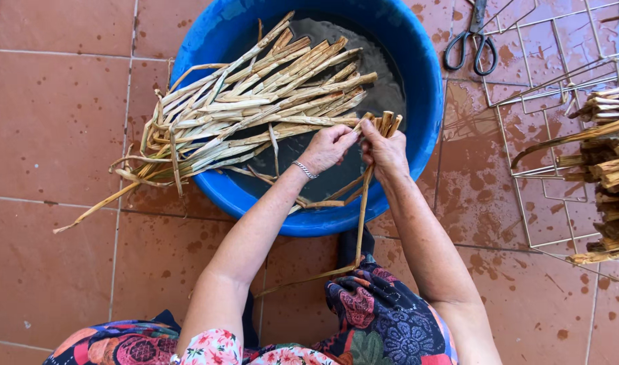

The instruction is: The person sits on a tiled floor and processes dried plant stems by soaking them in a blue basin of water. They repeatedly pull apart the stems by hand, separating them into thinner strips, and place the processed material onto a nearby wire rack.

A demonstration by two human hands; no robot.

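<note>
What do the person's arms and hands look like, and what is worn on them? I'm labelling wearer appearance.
Both arms are bare to above the elbow. The left hand has a thin silver bracelet at the wrist. The right hand shows nothing worn.

nope, no packages, labels, signs or screens anywhere in this shot, nothing printed or boxed up to speak of

Terracotta floor tiles (59, 122) underfoot, wet and splashed on the right, pale grout lines crossing. Bright daylight falls evenly, and a wire rack (559, 88) lies flat top right.
</note>
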